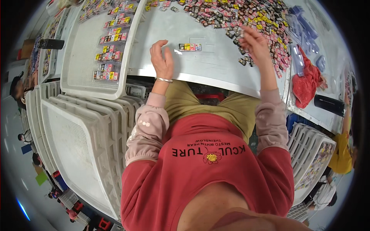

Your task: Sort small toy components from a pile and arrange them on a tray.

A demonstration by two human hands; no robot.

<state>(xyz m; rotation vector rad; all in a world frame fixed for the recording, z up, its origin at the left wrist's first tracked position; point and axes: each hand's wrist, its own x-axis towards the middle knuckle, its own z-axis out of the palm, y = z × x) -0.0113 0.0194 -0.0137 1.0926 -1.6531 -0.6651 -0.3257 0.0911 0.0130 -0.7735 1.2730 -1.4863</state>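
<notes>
My left hand, with a bangle at its wrist, hovers over the white table with fingers curved and apart, holding nothing. Just right of it lies a clear plastic blister tray. A row of small printed blocks in black, yellow, pink and white fills its near side. At the edge of a large loose pile of similar blocks, my right hand is closed in a pinch. A small pale block shows between its thumb and fingertips, partly hidden.
On the left, a white mesh tray holds several filled blister trays. Stacked white trays stand below it. Clear plastic pieces, a red cloth and a black box lie at the right.
</notes>
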